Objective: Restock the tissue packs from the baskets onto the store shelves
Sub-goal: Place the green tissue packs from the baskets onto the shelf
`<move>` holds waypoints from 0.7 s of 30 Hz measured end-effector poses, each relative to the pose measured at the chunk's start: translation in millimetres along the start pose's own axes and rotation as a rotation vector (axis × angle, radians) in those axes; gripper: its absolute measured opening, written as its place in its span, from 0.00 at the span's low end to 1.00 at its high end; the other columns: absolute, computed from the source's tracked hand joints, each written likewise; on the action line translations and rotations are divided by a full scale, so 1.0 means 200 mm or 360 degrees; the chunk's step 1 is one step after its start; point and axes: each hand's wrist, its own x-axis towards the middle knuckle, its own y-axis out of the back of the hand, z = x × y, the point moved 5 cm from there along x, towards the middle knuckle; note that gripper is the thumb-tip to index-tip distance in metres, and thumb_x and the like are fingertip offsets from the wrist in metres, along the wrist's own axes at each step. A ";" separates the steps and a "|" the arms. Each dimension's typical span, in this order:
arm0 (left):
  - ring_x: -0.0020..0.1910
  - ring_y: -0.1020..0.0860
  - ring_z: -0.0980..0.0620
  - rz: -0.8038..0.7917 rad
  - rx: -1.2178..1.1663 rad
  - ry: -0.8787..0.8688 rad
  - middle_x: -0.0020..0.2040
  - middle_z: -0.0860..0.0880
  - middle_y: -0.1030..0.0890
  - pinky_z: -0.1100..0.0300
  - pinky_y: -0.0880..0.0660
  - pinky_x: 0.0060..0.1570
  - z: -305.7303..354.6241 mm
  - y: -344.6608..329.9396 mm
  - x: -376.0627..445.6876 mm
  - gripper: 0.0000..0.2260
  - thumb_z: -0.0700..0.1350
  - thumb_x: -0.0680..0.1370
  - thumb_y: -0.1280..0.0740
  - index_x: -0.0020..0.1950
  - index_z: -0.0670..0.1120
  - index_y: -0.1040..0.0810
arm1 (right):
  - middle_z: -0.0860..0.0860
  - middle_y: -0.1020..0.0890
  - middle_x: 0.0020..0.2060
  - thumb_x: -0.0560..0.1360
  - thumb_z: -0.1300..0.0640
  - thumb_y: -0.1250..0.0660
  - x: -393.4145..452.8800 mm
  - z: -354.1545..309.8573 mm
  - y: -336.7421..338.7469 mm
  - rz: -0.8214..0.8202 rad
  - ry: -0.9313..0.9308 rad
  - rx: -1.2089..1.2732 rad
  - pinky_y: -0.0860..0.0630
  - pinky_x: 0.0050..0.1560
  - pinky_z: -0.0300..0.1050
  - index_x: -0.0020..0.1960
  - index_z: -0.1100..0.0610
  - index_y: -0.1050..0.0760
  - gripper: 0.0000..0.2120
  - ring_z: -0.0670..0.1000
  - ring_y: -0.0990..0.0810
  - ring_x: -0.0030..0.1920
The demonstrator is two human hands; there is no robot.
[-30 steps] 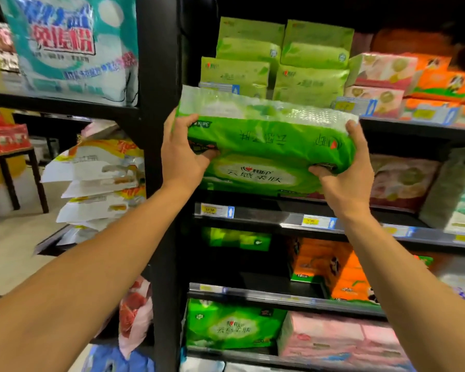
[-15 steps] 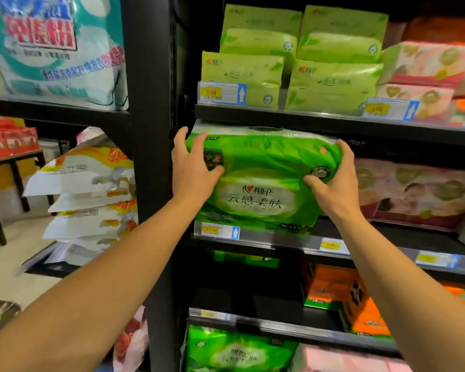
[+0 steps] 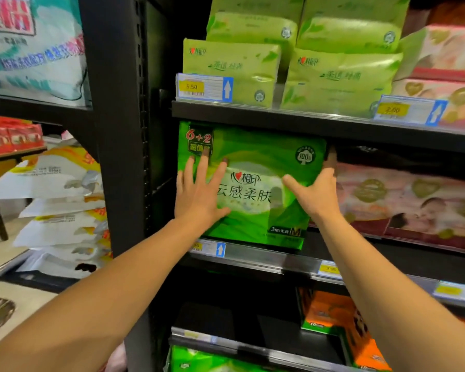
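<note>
A big green tissue pack (image 3: 261,154) with white lettering stands upright at the left end of the middle shelf (image 3: 269,257). My left hand (image 3: 199,194) lies flat on its front face, fingers straight and spread, pressing it. My right hand (image 3: 316,194) holds the pack's right edge, thumb across the front and fingers round the side, partly hidden behind it. Pink tissue packs (image 3: 403,202) sit directly to the right of the green pack.
Light green packs (image 3: 285,65) fill the shelf above, with price tags (image 3: 204,87) on its edge. Orange packs (image 3: 333,318) and another green pack (image 3: 199,361) sit on lower shelves. A black upright post (image 3: 118,157) bounds the bay's left side; stacked bags (image 3: 59,210) lie beyond it.
The green pack went from tilted in front of the shelves to upright and deeper on the middle shelf. My left hand shifted from its side edge to flat on its front.
</note>
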 end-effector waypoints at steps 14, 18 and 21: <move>0.78 0.57 0.38 0.0264 -0.0099 -0.0112 0.80 0.44 0.57 0.38 0.49 0.75 -0.08 -0.10 0.06 0.51 0.58 0.66 0.21 0.79 0.57 0.51 | 0.58 0.26 0.60 0.69 0.58 0.21 -0.08 0.21 -0.22 0.0051 0.0073 -0.0161 0.25 0.55 0.59 0.62 0.59 0.41 0.33 0.63 0.23 0.57; 0.78 0.61 0.41 0.0237 -0.0175 0.0038 0.78 0.50 0.63 0.38 0.48 0.74 -0.12 -0.09 -0.02 0.51 0.56 0.67 0.22 0.78 0.60 0.55 | 0.57 0.31 0.68 0.65 0.54 0.19 -0.13 0.21 -0.17 0.0158 0.0159 -0.0180 0.26 0.60 0.62 0.73 0.57 0.45 0.47 0.62 0.27 0.64; 0.78 0.63 0.40 0.0174 -0.0097 0.0013 0.78 0.50 0.65 0.38 0.48 0.74 -0.14 -0.09 -0.03 0.53 0.55 0.68 0.22 0.77 0.63 0.59 | 0.58 0.44 0.78 0.65 0.52 0.19 -0.18 0.13 -0.08 0.0337 0.0383 -0.0468 0.40 0.74 0.58 0.80 0.56 0.52 0.56 0.61 0.42 0.76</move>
